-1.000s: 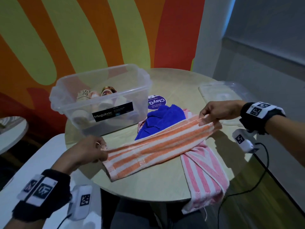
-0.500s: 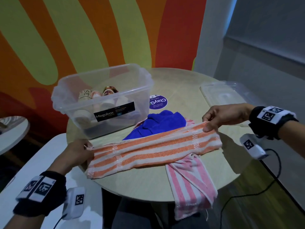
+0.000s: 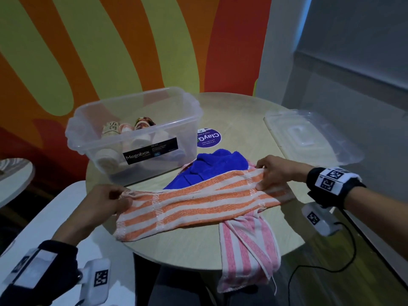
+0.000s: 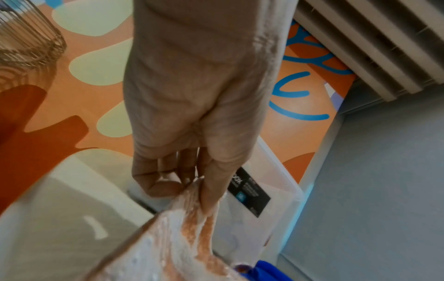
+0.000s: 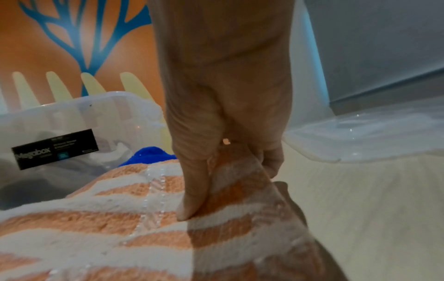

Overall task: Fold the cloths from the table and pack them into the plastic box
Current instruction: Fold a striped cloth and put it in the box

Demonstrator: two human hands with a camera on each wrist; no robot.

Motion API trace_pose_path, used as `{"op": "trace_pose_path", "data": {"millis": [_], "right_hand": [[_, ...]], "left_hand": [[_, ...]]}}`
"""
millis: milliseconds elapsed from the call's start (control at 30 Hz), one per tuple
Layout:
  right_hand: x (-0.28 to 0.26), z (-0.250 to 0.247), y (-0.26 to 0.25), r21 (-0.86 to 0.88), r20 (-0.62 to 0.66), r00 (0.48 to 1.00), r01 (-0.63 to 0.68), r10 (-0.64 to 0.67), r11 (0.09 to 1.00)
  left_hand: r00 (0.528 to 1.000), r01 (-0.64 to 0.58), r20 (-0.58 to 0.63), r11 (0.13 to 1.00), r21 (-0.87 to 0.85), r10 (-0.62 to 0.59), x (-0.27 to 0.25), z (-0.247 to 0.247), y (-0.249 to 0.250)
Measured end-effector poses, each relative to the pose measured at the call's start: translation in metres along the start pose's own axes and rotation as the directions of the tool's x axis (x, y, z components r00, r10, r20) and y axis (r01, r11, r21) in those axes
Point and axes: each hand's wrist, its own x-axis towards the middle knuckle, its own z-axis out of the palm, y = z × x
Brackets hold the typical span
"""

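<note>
At worktop [image 3: 238, 120] 10 o'clock: plastic box [image 3: 141, 120]. Both left hand [image 3: 106, 200] and right hand [image 3: 274, 172] pinch orange striped cloth [image 3: 198, 204], overlying blue cloth [image 3: 217, 165] and pink cloth [image 3: 247, 248].

Dim room, soft blur, wide-angle distortion

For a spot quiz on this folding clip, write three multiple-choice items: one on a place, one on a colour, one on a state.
1. Where is the pink striped cloth?
A. in the box
B. hanging over the table's near edge
C. on the lid

2. Which colour is the cloth behind the orange striped cloth?
A. blue
B. green
C. black

3. The plastic box is:
A. lidded
B. overturned
C. open

Answers:
1 B: the pink striped cloth drapes past the table rim.
2 A: blue cloth lies behind the orange striped cloth.
3 C: the plastic box stands open, lid lying apart.
</note>
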Motion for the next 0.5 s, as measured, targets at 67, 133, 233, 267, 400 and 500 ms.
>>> {"op": "trace_pose_path", "data": {"millis": [67,133,233,267,400,500], "right_hand": [[0.001,-0.006,-0.004,-0.147,-0.018,1.000,-0.015,0.012,0.989],[-0.002,-0.019,-0.006,-0.196,-0.021,0.999,-0.042,0.039,0.980],[-0.014,-0.047,-0.015,-0.026,-0.015,1.000,-0.023,0.022,0.999],[-0.018,-0.058,-0.021,0.087,-0.015,1.000,0.013,-0.011,0.996],[-0.023,-0.097,-0.049,0.356,-0.081,0.988,0.150,-0.130,0.922],[-0.016,-0.132,-0.065,0.331,-0.217,0.964,0.218,-0.151,0.918]], "left_hand": [[0.999,-0.053,-0.006,0.998,-0.047,0.052,-0.010,0.001,0.018],[0.992,-0.128,-0.006,0.990,-0.054,0.128,-0.018,0.010,0.042],[0.963,-0.268,-0.044,0.960,-0.077,0.265,-0.020,0.034,0.080],[0.952,-0.306,-0.059,0.948,-0.087,0.301,-0.017,0.042,0.093],[0.919,-0.394,-0.090,0.896,-0.205,0.384,-0.008,0.062,0.143],[0.892,-0.452,-0.185,0.825,-0.340,0.412,-0.005,0.064,0.176]]}}
